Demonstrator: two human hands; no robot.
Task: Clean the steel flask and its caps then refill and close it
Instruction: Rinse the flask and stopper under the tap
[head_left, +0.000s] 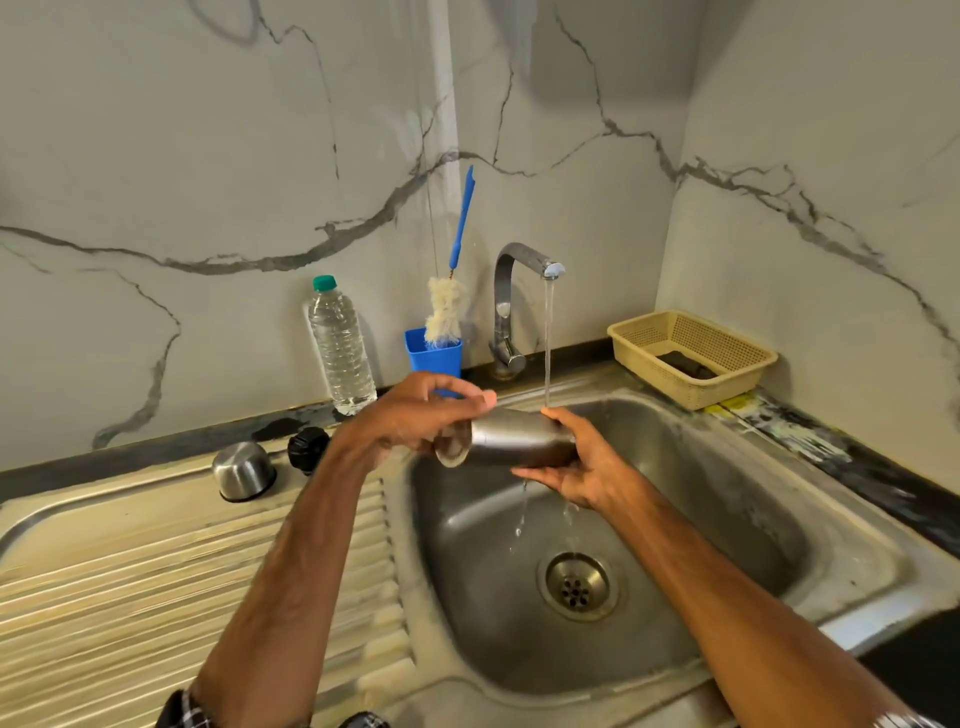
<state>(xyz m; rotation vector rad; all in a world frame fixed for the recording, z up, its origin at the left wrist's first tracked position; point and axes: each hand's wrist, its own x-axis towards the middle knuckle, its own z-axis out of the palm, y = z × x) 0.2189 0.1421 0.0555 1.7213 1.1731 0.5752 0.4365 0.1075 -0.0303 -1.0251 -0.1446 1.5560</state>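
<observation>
The steel flask (514, 439) lies on its side over the sink basin (701, 483), its mouth turned left, under the running tap's stream. My left hand (415, 415) grips its neck end from above. My right hand (576, 457) cups its body from below and behind, fingers curled round it. Water drips off the flask into the basin. On the draining board (156, 561) to the left stand the steel cup cap (243, 470), upside down, and the black screw cap (307, 448).
The tap (511, 306) runs at the back of the sink. A blue cup (434, 356) holding a bottle brush (447, 306) and a clear water bottle (340, 348) stand by the wall. A cream plastic basket (691, 356) sits at the back right.
</observation>
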